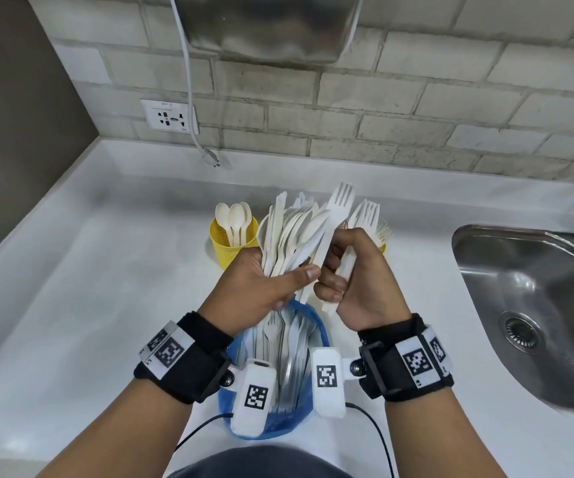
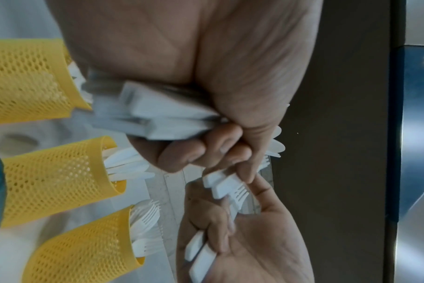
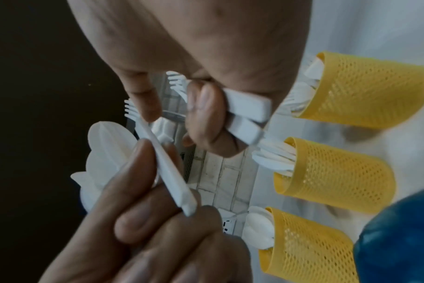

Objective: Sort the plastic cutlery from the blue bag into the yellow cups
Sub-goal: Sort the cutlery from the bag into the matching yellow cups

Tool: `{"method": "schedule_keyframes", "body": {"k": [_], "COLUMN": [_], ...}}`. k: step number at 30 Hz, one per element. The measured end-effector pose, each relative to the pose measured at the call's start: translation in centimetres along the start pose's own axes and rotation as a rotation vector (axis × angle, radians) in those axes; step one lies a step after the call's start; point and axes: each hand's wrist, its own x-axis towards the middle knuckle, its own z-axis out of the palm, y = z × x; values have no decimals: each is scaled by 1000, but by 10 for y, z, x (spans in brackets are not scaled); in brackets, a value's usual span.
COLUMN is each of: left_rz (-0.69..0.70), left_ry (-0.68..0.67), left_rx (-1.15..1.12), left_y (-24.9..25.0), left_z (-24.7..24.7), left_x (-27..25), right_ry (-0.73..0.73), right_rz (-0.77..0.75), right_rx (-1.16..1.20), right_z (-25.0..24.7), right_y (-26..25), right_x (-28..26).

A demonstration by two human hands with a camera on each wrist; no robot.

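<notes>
While the left hand (image 1: 261,281) grips a thick bundle of white plastic cutlery (image 1: 292,232), with fingers and thumb curled round the handles, the right hand (image 1: 358,277) holds two white plastic forks (image 1: 351,215) in its curled fingers. Both hands are just above the blue plastic bag (image 1: 308,405), which stands open on the white surface (image 1: 106,270) in front of the person. More white cutlery is inside the blue bag. In the bundle there are knives and spoons, and their heads point up and away from the person. The tines of the forks also point up.

Behind the blue bag, three yellow mesh cups stand in a row on the surface. The spoon cup (image 1: 225,244) is behind the bag on the left, and some white spoons (image 1: 234,217) stand in it. The knife cup (image 3: 339,172) is straight behind the bag, hidden by the hands in the head view; the wrist views show white knives in it. The fork cup (image 2: 80,247) is behind the bag on the right, with white forks inside.

To the right of the blue bag, well apart, a steel sink (image 1: 533,305) is set into the surface. Far behind the bag, a white wall socket (image 1: 170,115) is on the grey brick wall (image 1: 416,108), and a white cable with a plug (image 1: 209,157) hangs beside the socket.
</notes>
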Motion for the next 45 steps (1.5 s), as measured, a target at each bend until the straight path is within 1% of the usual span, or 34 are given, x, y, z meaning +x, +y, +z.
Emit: {"method": "schedule_keyframes", "body": {"k": [2, 4, 8, 10, 12, 15, 17, 19, 21, 23, 25, 27, 29, 31, 33, 36, 38, 41, 43, 45], "left_rz": [-2, -5, 2, 3, 2, 13, 14, 22, 29, 78, 139, 170, 188, 217, 203, 153, 124, 96, 87, 83], "left_ry": [-19, -38, -76, -63, -63, -93, -90, -60, -27, -9, 18, 30, 18, 2, -28, -92, -151, -218, -247, -263], "left_rx": [-21, -13, -31, -47, -16, 53, 59, 68, 89, 134, 212, 251, 275, 312, 326, 304, 278, 259, 245, 230], "left_y": [0, -2, -2, 1, 5, 11, 11, 11, 9, 11, 13, 12, 13, 15, 18, 20, 20, 20, 20, 20], "left_z": [0, -2, 0, 0, 0, 2, 2, 2, 0, -1, -3, -5, -7, -8, -8, -10, -12, -13, -11, -10], "left_x": [0, 0, -2, -2, -3, -6, -7, -8, -7, -8, -9, -9, -9, -10, -12, -13, -14, -15, -15, -16], "right_ry": [-38, -50, -55, -9, 54, 152, 189, 229, 301, 309, 276, 214, 108, -23, -130, -276, -327, -374, -374, -344], "right_rz": [23, 5, -71, -123, -172, -210, -222, -237, -240, -263, -311, -367, -441, -509, -531, -523, -490, -488, -510, -534], "right_rx": [77, 74, -86, -173, -211, -168, -145, -110, -16, 12, -43, -132, -246, -411, -562, -673, -690, -693, -683, -637], "right_z": [1, 2, 6, 8, 12, 12, 10, 7, 4, 3, 1, 0, -4, -7, -9, -10, -12, -11, -8, -8], "right_y": [-2, -3, 0, 1, 1, 1, 1, 0, -3, -9, -14, -21, -28, -34, -37, -45, -49, -50, -48, -45], "right_x": [-2, -3, -2, -2, -2, -1, 2, 6, 7, 4, 0, -6, -10, -13, -15, -22, -24, -25, -26, -24]}}
